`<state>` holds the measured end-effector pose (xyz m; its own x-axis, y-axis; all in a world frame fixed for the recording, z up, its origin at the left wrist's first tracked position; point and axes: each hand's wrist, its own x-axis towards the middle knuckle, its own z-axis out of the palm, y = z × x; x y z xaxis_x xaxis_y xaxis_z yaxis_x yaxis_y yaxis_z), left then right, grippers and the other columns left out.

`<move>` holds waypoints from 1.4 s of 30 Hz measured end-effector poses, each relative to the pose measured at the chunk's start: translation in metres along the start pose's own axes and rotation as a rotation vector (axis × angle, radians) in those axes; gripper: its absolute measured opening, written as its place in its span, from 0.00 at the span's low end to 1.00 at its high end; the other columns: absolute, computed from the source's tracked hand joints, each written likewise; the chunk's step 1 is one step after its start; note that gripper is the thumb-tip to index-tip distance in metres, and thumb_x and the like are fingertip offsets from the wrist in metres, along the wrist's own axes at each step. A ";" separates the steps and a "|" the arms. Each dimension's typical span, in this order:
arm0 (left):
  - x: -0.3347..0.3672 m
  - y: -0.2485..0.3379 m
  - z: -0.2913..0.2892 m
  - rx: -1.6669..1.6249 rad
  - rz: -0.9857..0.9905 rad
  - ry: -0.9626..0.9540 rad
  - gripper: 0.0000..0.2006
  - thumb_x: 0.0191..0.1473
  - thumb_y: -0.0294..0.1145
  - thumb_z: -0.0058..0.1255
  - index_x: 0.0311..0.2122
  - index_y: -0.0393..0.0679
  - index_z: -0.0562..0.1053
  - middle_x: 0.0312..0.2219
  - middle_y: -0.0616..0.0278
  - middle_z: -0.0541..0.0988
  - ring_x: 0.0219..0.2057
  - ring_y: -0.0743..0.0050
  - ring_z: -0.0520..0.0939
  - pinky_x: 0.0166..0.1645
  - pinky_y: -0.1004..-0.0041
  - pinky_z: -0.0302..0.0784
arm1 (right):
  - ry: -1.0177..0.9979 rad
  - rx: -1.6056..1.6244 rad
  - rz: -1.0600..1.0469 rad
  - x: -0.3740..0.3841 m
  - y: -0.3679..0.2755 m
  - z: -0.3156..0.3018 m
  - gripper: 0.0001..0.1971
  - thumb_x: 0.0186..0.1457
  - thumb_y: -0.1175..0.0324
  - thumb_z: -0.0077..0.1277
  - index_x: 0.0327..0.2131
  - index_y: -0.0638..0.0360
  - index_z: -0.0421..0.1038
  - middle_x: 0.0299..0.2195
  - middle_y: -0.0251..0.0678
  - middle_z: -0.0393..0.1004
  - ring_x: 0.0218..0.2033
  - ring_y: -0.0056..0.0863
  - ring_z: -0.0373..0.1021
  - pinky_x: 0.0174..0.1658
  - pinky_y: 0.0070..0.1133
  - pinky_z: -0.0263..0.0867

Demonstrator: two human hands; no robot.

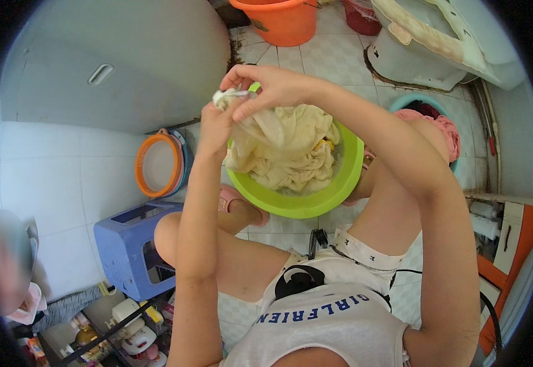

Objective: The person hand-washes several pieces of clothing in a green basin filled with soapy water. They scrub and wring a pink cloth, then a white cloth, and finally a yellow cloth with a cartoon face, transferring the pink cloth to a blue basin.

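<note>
Where the two hands meet: a whitish cloth end (pixel 229 98) is grasped by the left hand (pixel 215 128) and the right hand (pixel 271 87) together, over the far left rim of the green basin (pixel 303 209).
Left grip: the cloth end is held from below, the fingers being partly hidden behind the right hand.
Right grip: the cloth end is clasped from above and beyond, with the fingers bent around it.
Cream cloth: it is heaped in the green basin, and a thin, sheer fold (pixel 269 129) is stretched from the heap up to the hands; whether all of it is one piece cannot be told.
Water: some is seen in the basin at the right of the heap, and a small yellow patch (pixel 325 145) is shown beside it.
White-tiled floor (pixel 333 58): an orange bucket (pixel 281 24) is placed beyond the basin, and pink clothes (pixel 445 131) are piled in a light blue tub (pixel 409 100) at the right.
Left side: nested round basins (pixel 158 163) are leaned near the wall, with a blue plastic stool (pixel 125 254) set nearer.
Feet: pink slippers (pixel 233 197) are worn on either side of the green basin.
</note>
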<state>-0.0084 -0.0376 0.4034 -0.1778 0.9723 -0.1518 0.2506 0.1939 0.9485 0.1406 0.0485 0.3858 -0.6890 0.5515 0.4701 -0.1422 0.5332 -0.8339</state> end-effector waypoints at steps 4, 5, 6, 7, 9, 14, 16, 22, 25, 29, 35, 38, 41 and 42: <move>-0.003 0.002 -0.018 -0.309 0.022 0.059 0.09 0.54 0.35 0.56 0.36 0.41 0.74 0.30 0.68 0.78 0.31 0.82 0.76 0.37 0.79 0.70 | -0.264 -0.159 0.189 -0.025 0.006 0.003 0.21 0.46 0.57 0.58 0.40 0.63 0.72 0.27 0.39 0.74 0.32 0.30 0.70 0.39 0.26 0.65; -0.004 0.005 -0.023 -0.297 0.038 0.047 0.09 0.54 0.36 0.56 0.35 0.42 0.74 0.30 0.69 0.78 0.31 0.82 0.76 0.38 0.79 0.69 | -0.438 -0.209 0.369 -0.029 0.006 -0.001 0.20 0.47 0.59 0.57 0.40 0.63 0.72 0.28 0.39 0.75 0.32 0.30 0.70 0.39 0.26 0.65; -0.004 0.006 -0.027 -0.279 0.029 0.046 0.08 0.54 0.36 0.55 0.36 0.43 0.74 0.29 0.71 0.78 0.32 0.82 0.75 0.40 0.79 0.69 | -0.421 -0.233 0.401 -0.029 0.007 -0.004 0.19 0.48 0.60 0.56 0.41 0.64 0.72 0.29 0.39 0.75 0.33 0.30 0.70 0.39 0.27 0.65; -0.004 0.007 -0.030 -0.281 0.011 0.052 0.09 0.54 0.35 0.55 0.37 0.43 0.74 0.30 0.70 0.78 0.32 0.82 0.75 0.41 0.79 0.69 | -0.403 -0.257 0.433 -0.027 0.009 -0.009 0.19 0.48 0.62 0.55 0.41 0.64 0.72 0.30 0.40 0.75 0.33 0.30 0.71 0.39 0.27 0.65; -0.002 0.012 -0.034 -0.282 -0.014 0.067 0.09 0.53 0.34 0.55 0.38 0.43 0.74 0.32 0.69 0.77 0.34 0.83 0.75 0.42 0.79 0.68 | -0.332 -0.265 0.443 -0.021 0.017 -0.021 0.17 0.50 0.63 0.52 0.41 0.64 0.71 0.31 0.41 0.76 0.33 0.30 0.71 0.39 0.27 0.65; -0.008 0.017 -0.019 0.067 0.169 -0.122 0.18 0.51 0.35 0.57 0.45 0.39 0.72 0.41 0.64 0.74 0.43 0.79 0.73 0.47 0.76 0.68 | -0.116 -0.275 0.229 -0.015 0.007 -0.016 0.15 0.53 0.60 0.51 0.36 0.63 0.69 0.29 0.38 0.75 0.32 0.27 0.70 0.36 0.27 0.64; -0.008 0.003 -0.007 0.107 0.283 -0.205 0.21 0.51 0.40 0.57 0.47 0.38 0.71 0.40 0.63 0.76 0.43 0.75 0.74 0.45 0.73 0.70 | -0.071 -0.277 0.214 -0.005 -0.001 -0.005 0.17 0.54 0.56 0.51 0.33 0.64 0.68 0.28 0.38 0.74 0.31 0.25 0.70 0.35 0.27 0.64; -0.001 0.011 -0.014 0.388 0.082 -0.042 0.18 0.56 0.46 0.52 0.36 0.38 0.76 0.26 0.66 0.78 0.30 0.77 0.76 0.37 0.75 0.71 | -0.139 -0.027 0.526 -0.002 -0.004 -0.006 0.27 0.54 0.44 0.50 0.38 0.64 0.71 0.31 0.38 0.74 0.34 0.23 0.69 0.38 0.25 0.64; -0.005 0.021 -0.023 0.156 0.144 0.151 0.20 0.58 0.49 0.48 0.33 0.38 0.76 0.27 0.64 0.79 0.29 0.80 0.77 0.35 0.78 0.71 | -0.280 0.155 0.479 -0.021 0.016 0.003 0.30 0.54 0.41 0.49 0.45 0.63 0.71 0.35 0.39 0.75 0.37 0.24 0.69 0.41 0.24 0.65; -0.006 0.035 -0.045 -0.409 0.111 0.337 0.21 0.59 0.50 0.46 0.36 0.38 0.75 0.30 0.62 0.80 0.31 0.76 0.80 0.38 0.76 0.74 | -0.569 -0.185 0.632 -0.056 0.062 -0.030 0.30 0.56 0.43 0.47 0.47 0.63 0.71 0.39 0.40 0.75 0.40 0.27 0.70 0.44 0.24 0.64; -0.002 0.024 -0.066 -0.598 0.060 0.222 0.23 0.62 0.50 0.39 0.47 0.38 0.70 0.42 0.58 0.77 0.44 0.70 0.77 0.48 0.69 0.72 | -0.336 -0.166 0.566 -0.051 0.069 -0.027 0.25 0.59 0.48 0.45 0.47 0.62 0.70 0.40 0.39 0.75 0.40 0.29 0.70 0.45 0.26 0.64; 0.011 -0.006 -0.052 -0.732 0.016 0.027 0.25 0.62 0.52 0.36 0.50 0.40 0.68 0.46 0.60 0.75 0.48 0.69 0.74 0.53 0.67 0.68 | -0.321 0.109 0.507 -0.036 0.050 -0.017 0.23 0.59 0.52 0.46 0.50 0.60 0.68 0.42 0.35 0.74 0.42 0.23 0.69 0.46 0.24 0.63; 0.012 -0.018 -0.018 -0.765 -0.051 -0.124 0.29 0.61 0.57 0.35 0.53 0.41 0.66 0.48 0.62 0.73 0.51 0.68 0.72 0.56 0.65 0.65 | -0.347 0.158 0.446 -0.022 0.023 -0.010 0.21 0.59 0.54 0.48 0.50 0.58 0.68 0.42 0.31 0.73 0.42 0.18 0.67 0.47 0.22 0.62; 0.011 -0.023 -0.009 -0.795 -0.087 -0.182 0.29 0.60 0.57 0.37 0.53 0.41 0.66 0.49 0.62 0.72 0.51 0.68 0.71 0.55 0.66 0.65 | -0.356 0.126 0.424 -0.020 0.013 -0.009 0.21 0.59 0.55 0.49 0.50 0.58 0.68 0.42 0.30 0.73 0.43 0.17 0.67 0.47 0.21 0.62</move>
<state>-0.0248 -0.0327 0.3820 0.0090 0.9772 -0.2119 -0.5183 0.1858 0.8348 0.1590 0.0502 0.3680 -0.8983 0.4389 -0.0217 0.1306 0.2195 -0.9668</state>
